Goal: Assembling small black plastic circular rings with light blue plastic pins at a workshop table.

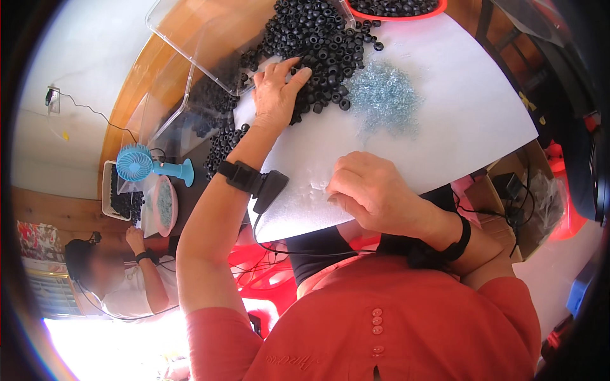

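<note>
My left hand (274,92) reaches to the near left edge of a heap of small black ring-shaped parts (327,66). Its thumb and fingers are apart, the fingertips touching or just over the heap; nothing shows held in it. Lower down, my right hand (370,190) is closed above the front part of a white sheet (457,120), fingers curled in a pinch. Whatever those fingers hold, if anything, is hidden. A few tiny clear bits (316,184) lie left of that hand. Beyond it spreads a pile of small pale-blue transparent pieces (383,98).
A clear plastic box (190,76) stands at the far left, and a red-rimmed bowl (406,16) of black parts at the back. A blue fan (143,164) is on the left. A co-worker (127,279) sits lower left. A cardboard box (524,235) stands at right.
</note>
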{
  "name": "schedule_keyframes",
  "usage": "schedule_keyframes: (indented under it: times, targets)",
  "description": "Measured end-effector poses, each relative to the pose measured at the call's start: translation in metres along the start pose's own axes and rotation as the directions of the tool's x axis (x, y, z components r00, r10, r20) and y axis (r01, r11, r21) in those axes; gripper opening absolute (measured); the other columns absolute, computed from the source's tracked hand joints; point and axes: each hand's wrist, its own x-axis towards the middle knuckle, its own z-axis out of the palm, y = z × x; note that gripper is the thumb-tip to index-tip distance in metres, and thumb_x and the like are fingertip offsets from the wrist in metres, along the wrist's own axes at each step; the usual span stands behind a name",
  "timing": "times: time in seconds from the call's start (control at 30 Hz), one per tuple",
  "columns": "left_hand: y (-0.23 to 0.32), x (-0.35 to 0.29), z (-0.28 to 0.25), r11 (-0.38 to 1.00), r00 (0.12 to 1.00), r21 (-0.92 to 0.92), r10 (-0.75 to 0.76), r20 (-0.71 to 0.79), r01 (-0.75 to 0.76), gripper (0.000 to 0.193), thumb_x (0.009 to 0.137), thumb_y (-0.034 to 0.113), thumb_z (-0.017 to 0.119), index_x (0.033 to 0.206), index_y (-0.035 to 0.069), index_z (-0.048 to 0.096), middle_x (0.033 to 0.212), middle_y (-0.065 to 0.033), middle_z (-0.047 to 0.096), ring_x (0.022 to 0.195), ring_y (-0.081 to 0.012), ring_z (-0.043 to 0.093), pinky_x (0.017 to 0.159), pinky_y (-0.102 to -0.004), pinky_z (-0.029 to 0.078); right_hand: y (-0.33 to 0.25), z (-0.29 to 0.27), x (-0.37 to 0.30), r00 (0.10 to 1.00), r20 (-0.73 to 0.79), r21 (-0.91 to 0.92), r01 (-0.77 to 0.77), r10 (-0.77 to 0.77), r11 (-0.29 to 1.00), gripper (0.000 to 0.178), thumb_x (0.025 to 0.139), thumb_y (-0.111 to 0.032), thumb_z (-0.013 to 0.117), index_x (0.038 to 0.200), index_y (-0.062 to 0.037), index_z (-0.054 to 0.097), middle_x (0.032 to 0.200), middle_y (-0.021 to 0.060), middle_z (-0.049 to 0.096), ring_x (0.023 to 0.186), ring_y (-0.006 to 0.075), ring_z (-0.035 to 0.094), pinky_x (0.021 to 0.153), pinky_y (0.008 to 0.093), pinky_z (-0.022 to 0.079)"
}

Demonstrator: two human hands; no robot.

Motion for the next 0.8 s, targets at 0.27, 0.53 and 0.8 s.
schedule_keyframes:
  times: [0.27,0.53,0.8]
  targets:
    - [0.009,-0.022,-0.015,0.991,0.99,-0.118,0.082,0.119,-0.068,0.034,0.094,0.038,0.064,0.106,0.008,0.074,0.115,-0.0091,0.063,0.11,-0.0325,0.051,0.099,-0.0421,0.041,0.0,0.002,-0.001,1.0,-0.018,-0.008,-0.003,0.003,1.0,0.017,0.076,0.002,0.073,0.084,-0.0053,0.059,0.081,0.009,0.057,0.075,0.0304,0.058,0.064,0.0405,0.046]
    - [0.021,-0.063,-0.03,0.97,0.976,-0.18,0.185,0.113,-0.163,0.033,0.097,0.027,0.062,0.117,0.0,0.068,0.126,-0.0152,0.062,0.117,-0.0329,0.052,0.103,-0.0401,0.041,0.0,0.003,-0.001,0.999,0.043,-0.094,-0.026,0.03,0.995,0.017,0.076,-0.003,0.071,0.083,-0.0063,0.056,0.082,0.0096,0.055,0.077,0.0311,0.058,0.068,0.0421,0.047]
    - [0.022,-0.094,-0.049,0.95,0.961,-0.221,0.249,0.121,-0.219,0.044,0.093,0.033,0.068,0.124,0.002,0.065,0.128,-0.0164,0.062,0.121,-0.0368,0.052,0.103,-0.0428,0.043,-0.001,0.008,0.0,1.0,0.0,-0.078,-0.014,0.014,0.997,0.016,0.079,0.004,0.071,0.085,-0.0048,0.06,0.079,0.0082,0.057,0.072,0.0277,0.058,0.062,0.038,0.045]
